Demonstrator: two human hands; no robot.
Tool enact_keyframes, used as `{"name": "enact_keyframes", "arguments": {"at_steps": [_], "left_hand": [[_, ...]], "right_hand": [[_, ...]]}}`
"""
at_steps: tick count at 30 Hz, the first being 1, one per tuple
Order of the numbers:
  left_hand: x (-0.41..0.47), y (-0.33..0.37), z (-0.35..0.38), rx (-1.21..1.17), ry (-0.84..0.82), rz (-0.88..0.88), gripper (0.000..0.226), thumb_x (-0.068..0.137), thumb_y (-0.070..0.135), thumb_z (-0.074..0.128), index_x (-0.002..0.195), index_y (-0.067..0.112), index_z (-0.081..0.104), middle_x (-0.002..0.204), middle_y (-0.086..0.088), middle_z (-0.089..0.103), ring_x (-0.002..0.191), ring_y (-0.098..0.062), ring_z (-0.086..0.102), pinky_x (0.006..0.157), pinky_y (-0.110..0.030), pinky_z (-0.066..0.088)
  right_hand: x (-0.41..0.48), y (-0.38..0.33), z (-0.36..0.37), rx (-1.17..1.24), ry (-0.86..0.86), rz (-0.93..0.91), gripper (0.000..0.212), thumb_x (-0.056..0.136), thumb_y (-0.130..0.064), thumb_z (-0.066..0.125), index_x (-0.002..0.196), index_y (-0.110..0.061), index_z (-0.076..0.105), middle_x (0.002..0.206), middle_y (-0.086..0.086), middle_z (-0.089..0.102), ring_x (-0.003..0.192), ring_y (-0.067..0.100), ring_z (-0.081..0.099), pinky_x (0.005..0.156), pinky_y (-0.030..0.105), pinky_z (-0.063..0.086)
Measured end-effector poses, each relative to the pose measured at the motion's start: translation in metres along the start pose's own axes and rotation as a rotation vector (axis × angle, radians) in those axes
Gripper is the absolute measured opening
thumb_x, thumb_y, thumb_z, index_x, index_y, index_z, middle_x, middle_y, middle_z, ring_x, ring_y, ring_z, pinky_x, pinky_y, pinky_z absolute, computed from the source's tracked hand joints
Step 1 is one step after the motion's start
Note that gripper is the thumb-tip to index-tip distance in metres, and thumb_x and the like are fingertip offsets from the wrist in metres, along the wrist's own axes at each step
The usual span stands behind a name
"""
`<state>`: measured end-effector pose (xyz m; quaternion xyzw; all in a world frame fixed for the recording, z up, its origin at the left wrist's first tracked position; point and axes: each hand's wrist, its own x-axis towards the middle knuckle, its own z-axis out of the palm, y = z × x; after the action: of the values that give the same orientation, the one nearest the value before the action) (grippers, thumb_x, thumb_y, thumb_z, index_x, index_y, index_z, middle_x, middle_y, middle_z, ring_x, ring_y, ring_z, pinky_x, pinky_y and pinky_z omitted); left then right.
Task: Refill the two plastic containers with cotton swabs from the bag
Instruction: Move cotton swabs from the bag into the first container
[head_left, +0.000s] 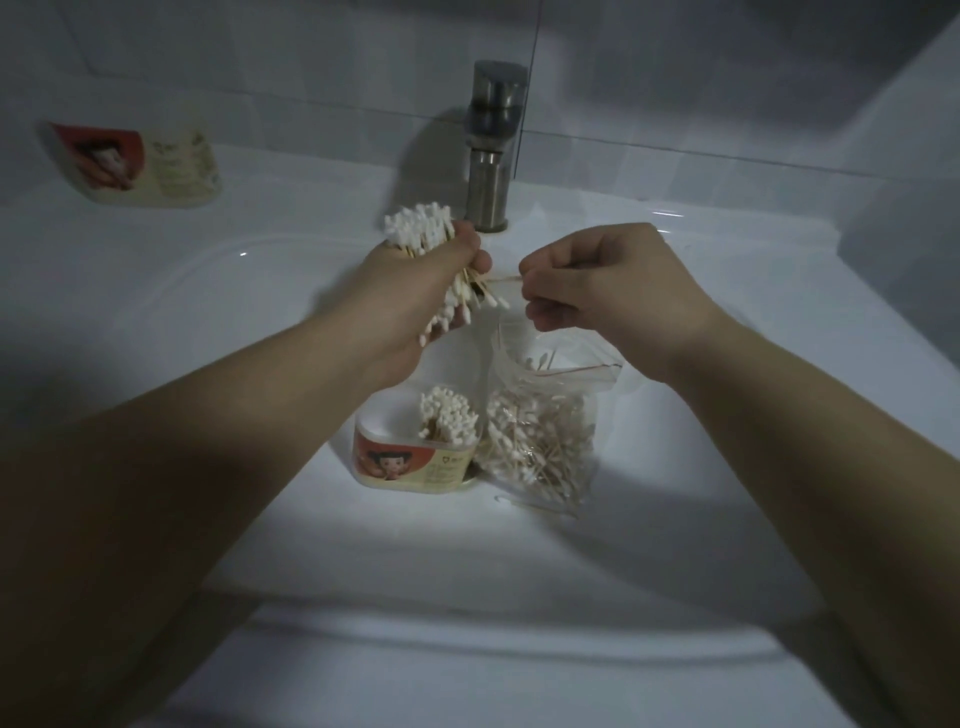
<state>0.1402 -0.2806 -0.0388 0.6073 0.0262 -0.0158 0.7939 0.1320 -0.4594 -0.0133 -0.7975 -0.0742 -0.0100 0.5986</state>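
Left hand (410, 291) fist-grips swab bundle (421, 231); right hand (597, 291) fingers pinch one stray swab (501, 280). Align tips, hold bundle tight, then lower upright into container (395, 462).

White sink (675, 493), open container (410, 462) and swab bag (540, 441) touching in basin, second container (135, 163) on left ledge

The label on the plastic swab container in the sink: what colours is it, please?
The container's label is red and cream; head view.
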Motion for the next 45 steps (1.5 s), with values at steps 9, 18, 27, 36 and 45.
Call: {"name": "enact_keyframes", "arguments": {"at_steps": [9,18,27,36,45], "left_hand": [[-0.005,0.002,0.002,0.228,0.007,0.04,0.018,0.097,0.029,0.069,0.085,0.016,0.068,0.074,-0.003,0.07,0.071,-0.016,0.07,0.065,-0.031,0.058],[-0.012,-0.002,0.0,0.319,-0.27,-0.06,0.016,0.089,0.021,0.077,0.103,0.014,0.073,0.078,0.003,0.073,0.07,-0.009,0.068,0.063,-0.026,0.053],[-0.01,-0.006,0.0,0.267,-0.259,-0.045,0.014,0.092,0.0,0.068,0.103,0.008,0.073,0.088,-0.007,0.076,0.078,-0.013,0.072,0.071,-0.028,0.057],[-0.014,-0.001,0.005,0.106,-0.332,-0.107,0.018,0.094,-0.003,0.062,0.099,0.011,0.072,0.078,-0.002,0.075,0.068,-0.01,0.071,0.056,-0.023,0.055],[-0.015,0.0,0.006,0.083,-0.36,-0.144,0.02,0.096,-0.002,0.06,0.101,0.013,0.074,0.087,-0.006,0.077,0.081,-0.013,0.075,0.07,-0.026,0.06]], "right_hand": [[-0.001,0.001,-0.006,-0.115,-0.214,-0.025,0.012,0.091,0.004,0.067,0.086,-0.004,0.074,0.069,0.009,0.071,0.064,0.02,0.067,0.063,0.029,0.058],[0.002,0.005,-0.002,-0.014,-0.125,-0.062,0.012,0.088,0.001,0.074,0.097,-0.006,0.076,0.085,0.019,0.076,0.069,0.021,0.07,0.066,0.028,0.058],[-0.001,0.007,0.0,-0.331,-0.22,-0.192,0.033,0.098,-0.007,0.06,0.127,-0.022,0.068,0.109,-0.017,0.073,0.092,0.002,0.07,0.078,0.019,0.054],[-0.006,0.009,0.013,-0.555,-0.22,-0.349,0.076,0.069,-0.042,0.089,0.137,-0.03,0.056,0.104,-0.009,0.069,0.092,0.008,0.066,0.081,0.03,0.056],[-0.007,0.005,0.016,-0.598,-0.182,-0.315,0.108,0.069,-0.059,0.084,0.158,-0.028,0.033,0.131,-0.008,0.063,0.116,0.005,0.06,0.094,0.017,0.046]]}}
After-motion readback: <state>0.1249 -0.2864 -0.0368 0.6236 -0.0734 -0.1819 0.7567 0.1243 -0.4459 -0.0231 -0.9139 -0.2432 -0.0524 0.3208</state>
